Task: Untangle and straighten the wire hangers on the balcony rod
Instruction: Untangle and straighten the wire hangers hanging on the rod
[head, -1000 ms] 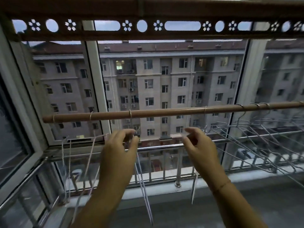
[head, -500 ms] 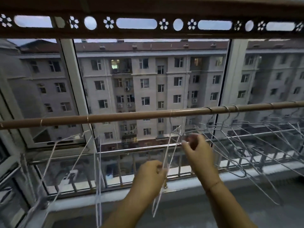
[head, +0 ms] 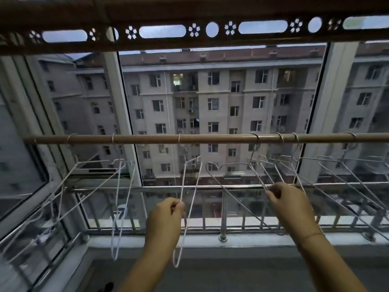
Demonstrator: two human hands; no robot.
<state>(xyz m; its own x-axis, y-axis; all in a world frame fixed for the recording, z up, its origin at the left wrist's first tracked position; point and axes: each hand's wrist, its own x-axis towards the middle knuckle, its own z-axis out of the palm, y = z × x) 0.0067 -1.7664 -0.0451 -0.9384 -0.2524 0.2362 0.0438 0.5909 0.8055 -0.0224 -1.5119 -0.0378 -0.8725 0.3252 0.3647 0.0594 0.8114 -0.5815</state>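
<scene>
A brown balcony rod (head: 210, 138) runs left to right across the window. Several white wire hangers hang from it. My left hand (head: 166, 218) grips one arm of a narrow white hanger (head: 192, 199) hooked near the rod's middle. My right hand (head: 288, 204) pinches the wire of a neighbouring hanger (head: 233, 164) that hooks onto the rod further right. Past my right hand a cluster of overlapping hangers (head: 328, 171) spreads toward the right edge. Two more hangers (head: 122, 197) dangle on the left part of the rod.
A metal railing (head: 223, 209) stands behind the hangers, above a white sill (head: 252, 241). White window frames (head: 124, 114) rise on the left and right. A dark carved panel (head: 189, 30) spans overhead. An apartment block fills the view outside.
The view has shifted left, so more of the rod's left end shows. My left hand stays on the narrow hanger; my right hand has dropped lower, pinching a hanger's wire to the right.
</scene>
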